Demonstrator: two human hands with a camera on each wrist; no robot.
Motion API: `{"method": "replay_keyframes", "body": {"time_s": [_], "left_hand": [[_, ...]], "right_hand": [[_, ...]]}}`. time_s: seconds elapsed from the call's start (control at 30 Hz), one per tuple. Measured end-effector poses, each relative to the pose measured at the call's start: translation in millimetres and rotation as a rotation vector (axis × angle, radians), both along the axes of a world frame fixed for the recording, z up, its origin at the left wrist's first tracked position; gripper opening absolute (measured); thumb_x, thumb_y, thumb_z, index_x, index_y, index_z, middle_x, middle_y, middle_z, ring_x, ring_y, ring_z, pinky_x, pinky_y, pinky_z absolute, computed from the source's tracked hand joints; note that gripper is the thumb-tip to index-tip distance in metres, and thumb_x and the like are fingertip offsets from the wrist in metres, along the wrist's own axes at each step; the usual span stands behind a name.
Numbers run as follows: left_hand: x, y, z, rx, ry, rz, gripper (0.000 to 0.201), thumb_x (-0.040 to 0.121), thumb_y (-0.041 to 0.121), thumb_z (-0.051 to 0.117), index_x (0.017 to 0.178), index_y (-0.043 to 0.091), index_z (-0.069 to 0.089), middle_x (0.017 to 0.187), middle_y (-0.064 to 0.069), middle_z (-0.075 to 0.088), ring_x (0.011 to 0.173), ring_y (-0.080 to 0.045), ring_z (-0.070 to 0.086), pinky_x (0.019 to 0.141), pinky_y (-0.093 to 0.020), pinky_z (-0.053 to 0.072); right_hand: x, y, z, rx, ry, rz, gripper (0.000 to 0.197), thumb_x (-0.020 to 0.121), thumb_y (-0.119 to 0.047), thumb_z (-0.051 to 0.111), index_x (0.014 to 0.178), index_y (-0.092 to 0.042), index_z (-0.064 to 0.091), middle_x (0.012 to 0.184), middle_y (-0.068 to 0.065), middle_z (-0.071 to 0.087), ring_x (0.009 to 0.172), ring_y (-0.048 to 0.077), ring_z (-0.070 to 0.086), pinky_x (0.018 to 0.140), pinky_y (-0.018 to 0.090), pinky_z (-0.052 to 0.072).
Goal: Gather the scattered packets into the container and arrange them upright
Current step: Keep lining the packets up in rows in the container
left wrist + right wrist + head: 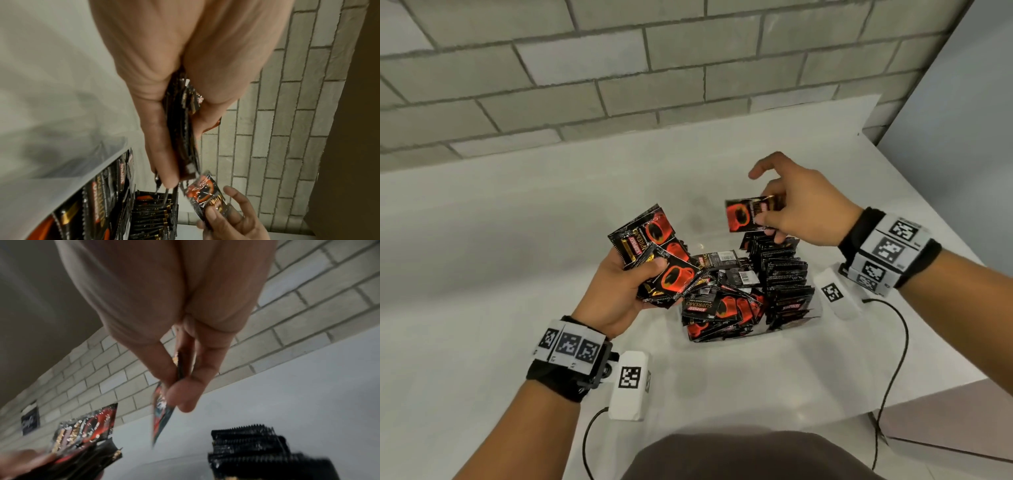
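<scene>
Above the clear container (814, 310), my right hand (803, 214) pinches one coffee sachet (748, 215), long axis sideways; my left hand (616, 286) clasps a fanned bundle of sachets (654, 253).

I'm seeing a fanned bunch of black-and-red packets (654, 253) sitting in my left hand (616, 291), one packet (748, 214) hanging pinched in my right hand (801, 209), and the clear container (815, 310) holding upright rows beside a loose heap.
</scene>
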State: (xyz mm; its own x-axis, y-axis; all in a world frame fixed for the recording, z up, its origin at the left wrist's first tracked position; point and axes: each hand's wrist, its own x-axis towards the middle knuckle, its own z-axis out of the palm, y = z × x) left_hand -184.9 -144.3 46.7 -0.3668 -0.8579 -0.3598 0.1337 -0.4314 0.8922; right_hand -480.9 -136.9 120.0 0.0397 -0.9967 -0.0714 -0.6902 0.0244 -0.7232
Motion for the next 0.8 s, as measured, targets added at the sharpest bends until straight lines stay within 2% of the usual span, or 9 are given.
{"method": "replay_keyframes", "body": {"time_s": [0.07, 0.13, 0.23, 0.3, 0.43, 0.53, 0.67, 0.73, 0.8], "left_hand": [[1.6, 0.3, -1.3, 0.003, -0.001, 0.008, 0.044, 0.098, 0.000, 0.060, 0.138, 0.014, 0.054, 0.124, -0.012, 0.073, 0.108, -0.039, 0.073, 0.068, -0.053, 0.062], [2.7, 0.2, -1.8, 0.006, 0.003, 0.015, 0.043, 0.098, -0.001, 0.060, 0.138, 0.014, 0.055, 0.123, -0.012, 0.074, 0.107, -0.039, 0.073, 0.067, -0.052, 0.062], [4.6, -0.1, -2.8, 0.009, 0.002, 0.024, 0.043, 0.097, 0.000, 0.061, 0.138, 0.013, 0.054, 0.123, -0.013, 0.073, 0.104, -0.039, 0.074, 0.066, -0.050, 0.062], [5.6, -0.1, -3.9, 0.007, 0.000, 0.028, 0.043, 0.097, 0.000, 0.061, 0.138, 0.013, 0.055, 0.123, -0.014, 0.073, 0.105, -0.039, 0.074, 0.066, -0.050, 0.062], [6.4, 0.2, -6.1, 0.009, -0.002, 0.039, 0.042, 0.096, -0.001, 0.061, 0.136, 0.013, 0.056, 0.121, -0.013, 0.074, 0.105, -0.038, 0.074, 0.065, -0.049, 0.062], [6.2, -0.1, -7.5, 0.012, -0.006, 0.036, 0.043, 0.096, 0.000, 0.062, 0.136, 0.014, 0.055, 0.122, -0.013, 0.074, 0.108, -0.040, 0.072, 0.067, -0.051, 0.062], [5.6, 0.1, -7.5, 0.013, 0.004, 0.023, 0.044, 0.096, -0.001, 0.062, 0.137, 0.016, 0.055, 0.126, -0.013, 0.072, 0.109, -0.040, 0.072, 0.069, -0.052, 0.062], [5.5, 0.5, -7.5, 0.011, 0.007, 0.022, 0.044, 0.096, 0.000, 0.062, 0.136, 0.016, 0.055, 0.125, -0.012, 0.072, 0.109, -0.039, 0.072, 0.070, -0.053, 0.062], [5.8, 0.8, -7.3, 0.012, 0.009, 0.024, 0.044, 0.096, 0.000, 0.062, 0.136, 0.016, 0.055, 0.125, -0.012, 0.072, 0.109, -0.039, 0.072, 0.071, -0.054, 0.062]], "right_hand": [[4.1, -12.3, 3.4, -0.027, 0.172, 0.055, 0.038, 0.079, -0.013, 0.082, 0.108, -0.024, 0.061, 0.085, -0.002, 0.073, 0.071, 0.018, 0.071, 0.073, 0.040, 0.060], [7.5, -23.9, 1.2, -0.031, 0.303, 0.123, 0.025, 0.082, -0.020, 0.081, 0.105, -0.020, 0.071, 0.092, -0.002, 0.074, 0.080, 0.015, 0.067, 0.082, 0.035, 0.056], [12.5, -39.4, -13.0, -0.062, 0.464, 0.231, 0.020, 0.090, -0.022, 0.071, 0.109, -0.014, 0.073, 0.098, 0.001, 0.068, 0.085, 0.018, 0.059, 0.076, 0.028, 0.045], [16.2, -45.6, -24.8, -0.065, 0.530, 0.268, 0.016, 0.090, -0.019, 0.070, 0.105, -0.015, 0.073, 0.091, -0.002, 0.061, 0.082, 0.017, 0.055, 0.073, 0.026, 0.039], [25.8, -47.9, -40.3, -0.004, 0.602, 0.298, 0.013, 0.086, -0.010, 0.065, 0.096, -0.017, 0.063, 0.085, -0.001, 0.058, 0.080, 0.021, 0.056, 0.067, 0.030, 0.044], [33.6, -48.6, -46.6, 0.039, 0.706, 0.368, 0.008, 0.086, -0.005, 0.060, 0.089, -0.011, 0.055, 0.086, 0.006, 0.059, 0.080, 0.027, 0.057, 0.066, 0.035, 0.046], [38.7, -48.5, -51.6, 0.062, 0.874, 0.410, 0.002, 0.087, -0.005, 0.057, 0.087, -0.007, 0.058, 0.085, 0.008, 0.056, 0.081, 0.031, 0.060, 0.066, 0.035, 0.047], [39.2, -46.7, -53.2, 0.060, 0.928, 0.430, 0.002, 0.088, -0.008, 0.061, 0.087, -0.009, 0.059, 0.083, 0.006, 0.054, 0.080, 0.030, 0.061, 0.064, 0.033, 0.046], [39.0, -45.4, -51.4, 0.072, 0.925, 0.434, 0.006, 0.087, -0.015, 0.069, 0.090, -0.013, 0.065, 0.086, 0.003, 0.058, 0.079, 0.027, 0.061, 0.063, 0.030, 0.044]]}}
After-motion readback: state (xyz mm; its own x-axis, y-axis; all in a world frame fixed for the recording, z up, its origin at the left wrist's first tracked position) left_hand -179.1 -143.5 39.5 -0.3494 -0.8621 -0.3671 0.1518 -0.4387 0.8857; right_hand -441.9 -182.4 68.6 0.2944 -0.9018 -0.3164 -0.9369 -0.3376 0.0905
